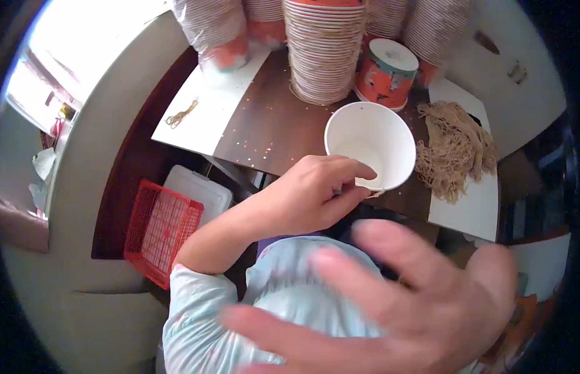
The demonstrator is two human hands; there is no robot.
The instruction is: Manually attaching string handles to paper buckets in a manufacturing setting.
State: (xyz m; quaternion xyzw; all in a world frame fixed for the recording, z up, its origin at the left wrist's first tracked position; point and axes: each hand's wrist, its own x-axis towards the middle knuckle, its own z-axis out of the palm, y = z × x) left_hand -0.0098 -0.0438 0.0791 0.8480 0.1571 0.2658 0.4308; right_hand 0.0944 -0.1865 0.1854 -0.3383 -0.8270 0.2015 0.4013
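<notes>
A white-lined paper bucket (pixel 393 140) stands tilted at the table's near edge, its open mouth towards me. My left hand (pixel 321 190) grips the near rim, with the index finger over the inside and the thumb outside. A short bit of cord (pixel 378 193) shows at the rim beside the thumb. My right hand (pixel 421 305) is close in front of me, blurred by motion, its fingers spread with nothing seen between them. To the right of the bucket lies a loose heap of tan cords (pixel 455 149).
Tall stacks of paper buckets (pixel 324 56) line the back, some in clear plastic. An upturned orange and green bucket (pixel 386 78) stands beside them. A small bundle of cord (pixel 181 114) lies on the table's left. Lower left are a red plastic basket (pixel 162 230) and a whitish lidded box (pixel 199 187).
</notes>
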